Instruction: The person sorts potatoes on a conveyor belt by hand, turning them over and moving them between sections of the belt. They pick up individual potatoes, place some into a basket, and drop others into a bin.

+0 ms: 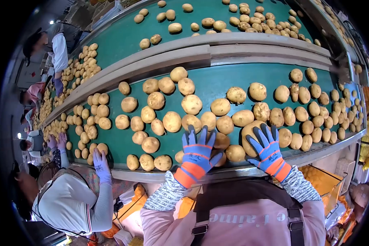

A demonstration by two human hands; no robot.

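green belt [217,80] runs left to right, crowded with lumpy, dusty tan potatoes [191,104]. left hand [196,152], blue-and-orange knit glove, lies flat and splayed at the near edge, holding nothing. right hand [268,151] spreads open over one large round potato [247,133] lying under its fingers.

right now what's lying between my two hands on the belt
Head view: not bare. A round potato lies on the green belt between the left hand and right hand, and a second potato sits nearer the left one.
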